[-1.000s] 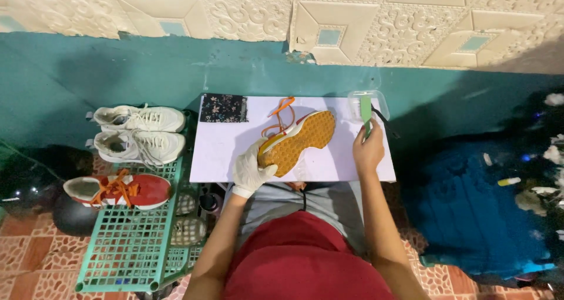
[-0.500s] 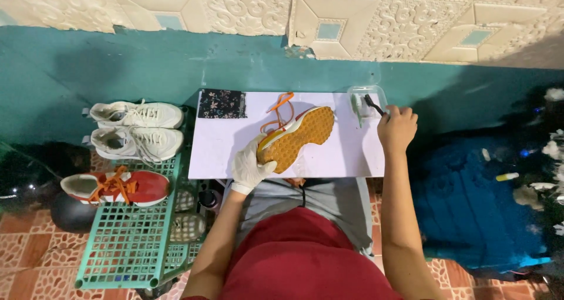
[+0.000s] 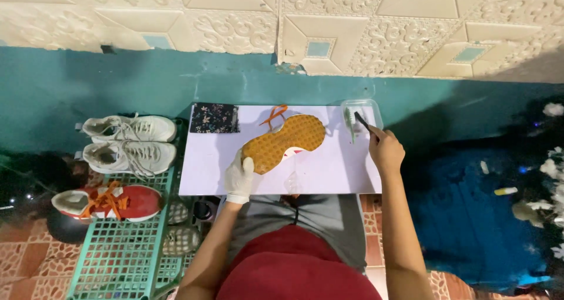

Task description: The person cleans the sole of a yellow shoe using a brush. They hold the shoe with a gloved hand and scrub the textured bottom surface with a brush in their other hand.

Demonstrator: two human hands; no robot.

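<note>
Shoe: lies sole up near the centre of the frame, on a white board; tan dotted sole faces the camera, orange laces trail off its far end.
Left hand: wears a white glove; fingers wrapped around the heel end of the shoe, closed on it.
Right hand: bare, right of centre; fingers closed around the dark handle of a brush.
Brush: head sits in a clear plastic container at the board's upper right corner.
Cloth: dark, patterned, at the board's upper left corner.
Rack: green mesh, lower left; carries one red shoe with orange laces.
White shoes: one pair, left of the board, just above the red shoe.
</note>
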